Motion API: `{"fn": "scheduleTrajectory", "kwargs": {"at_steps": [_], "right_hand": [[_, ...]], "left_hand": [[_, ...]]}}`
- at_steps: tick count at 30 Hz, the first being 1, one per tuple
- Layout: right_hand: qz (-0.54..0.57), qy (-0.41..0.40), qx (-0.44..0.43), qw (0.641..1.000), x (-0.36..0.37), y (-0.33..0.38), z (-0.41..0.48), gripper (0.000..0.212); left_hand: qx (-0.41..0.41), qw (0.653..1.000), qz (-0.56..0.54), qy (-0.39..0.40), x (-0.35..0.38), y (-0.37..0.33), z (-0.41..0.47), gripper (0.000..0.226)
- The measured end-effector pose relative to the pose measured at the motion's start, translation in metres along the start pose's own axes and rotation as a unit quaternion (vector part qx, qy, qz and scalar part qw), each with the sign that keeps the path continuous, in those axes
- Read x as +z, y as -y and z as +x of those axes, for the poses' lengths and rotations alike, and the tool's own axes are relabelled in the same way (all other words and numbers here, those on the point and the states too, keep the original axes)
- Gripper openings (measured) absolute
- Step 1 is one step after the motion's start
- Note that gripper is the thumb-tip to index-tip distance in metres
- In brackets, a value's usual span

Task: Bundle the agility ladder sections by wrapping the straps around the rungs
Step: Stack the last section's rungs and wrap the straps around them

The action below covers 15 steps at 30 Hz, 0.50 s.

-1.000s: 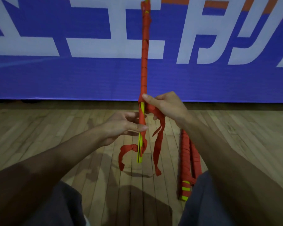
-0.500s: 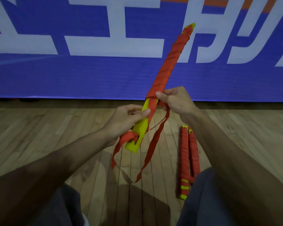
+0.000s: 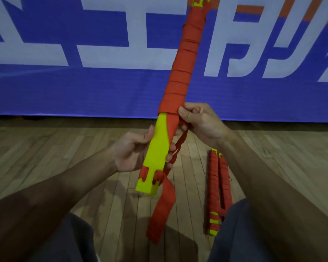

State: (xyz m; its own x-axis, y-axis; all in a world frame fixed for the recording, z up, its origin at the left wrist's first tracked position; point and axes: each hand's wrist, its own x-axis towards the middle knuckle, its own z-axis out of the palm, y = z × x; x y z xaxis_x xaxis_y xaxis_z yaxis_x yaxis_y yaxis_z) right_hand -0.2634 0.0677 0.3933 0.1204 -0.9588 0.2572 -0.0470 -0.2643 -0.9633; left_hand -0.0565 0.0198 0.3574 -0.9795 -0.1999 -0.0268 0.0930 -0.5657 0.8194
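Observation:
I hold a stack of yellow ladder rungs (image 3: 157, 152) slanting up to the right, its flat face toward me. Red strap (image 3: 180, 72) is wound around its upper two thirds; the lower third is bare yellow. My left hand (image 3: 133, 150) grips the bare lower part from the left. My right hand (image 3: 199, 121) pinches the strap at the lowest wrap, on the right edge. A loose strap tail (image 3: 162, 208) hangs from the bottom notches toward the floor. A thinner strand (image 3: 178, 148) runs behind the rungs.
Two wrapped bundles (image 3: 219, 188) lie side by side on the wooden floor (image 3: 45, 152) by my right knee. A blue banner with white lettering (image 3: 83, 87) covers the wall ahead. My legs in dark shorts fill the bottom corners.
The bundle has turned from edge-on and upright to flat face toward me, tilted right. The loose strap tails have swung from hanging at both sides to below the bottom end.

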Motion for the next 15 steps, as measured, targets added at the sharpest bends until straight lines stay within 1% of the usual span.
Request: {"fn": "scheduleTrajectory", "kwargs": {"at_steps": [4, 7, 9, 10, 13, 14, 15], "right_hand": [[-0.089, -0.043, 0.045, 0.994, 0.002, 0.001, 0.001, 0.023], [-0.144, -0.094, 0.072, 0.982, 0.004, 0.003, 0.001, 0.032], [-0.149, -0.108, 0.078, 0.980, 0.007, 0.005, 0.001, 0.038], [-0.147, -0.109, 0.080, 0.980, 0.008, 0.006, 0.001, 0.041], [-0.180, -0.122, 0.089, 0.972, 0.011, 0.007, 0.001, 0.053], [-0.214, -0.127, 0.088, 0.965, 0.012, 0.006, 0.001, 0.055], [-0.253, -0.129, 0.087, 0.955, 0.013, 0.005, 0.000, 0.056]], "left_hand": [[0.012, 0.997, 0.056, -0.045, -0.006, 0.003, 0.000, 0.060], [0.029, 0.989, 0.073, -0.125, -0.005, 0.004, 0.001, 0.075], [0.041, 0.980, 0.089, -0.174, -0.003, 0.003, 0.003, 0.080], [0.043, 0.974, 0.105, -0.196, -0.001, 0.003, 0.004, 0.076], [0.041, 0.951, 0.163, -0.258, 0.004, 0.002, 0.010, 0.042], [0.039, 0.942, 0.188, -0.276, 0.005, 0.002, 0.010, 0.038], [0.036, 0.931, 0.216, -0.292, 0.007, 0.003, 0.011, 0.040]]}}
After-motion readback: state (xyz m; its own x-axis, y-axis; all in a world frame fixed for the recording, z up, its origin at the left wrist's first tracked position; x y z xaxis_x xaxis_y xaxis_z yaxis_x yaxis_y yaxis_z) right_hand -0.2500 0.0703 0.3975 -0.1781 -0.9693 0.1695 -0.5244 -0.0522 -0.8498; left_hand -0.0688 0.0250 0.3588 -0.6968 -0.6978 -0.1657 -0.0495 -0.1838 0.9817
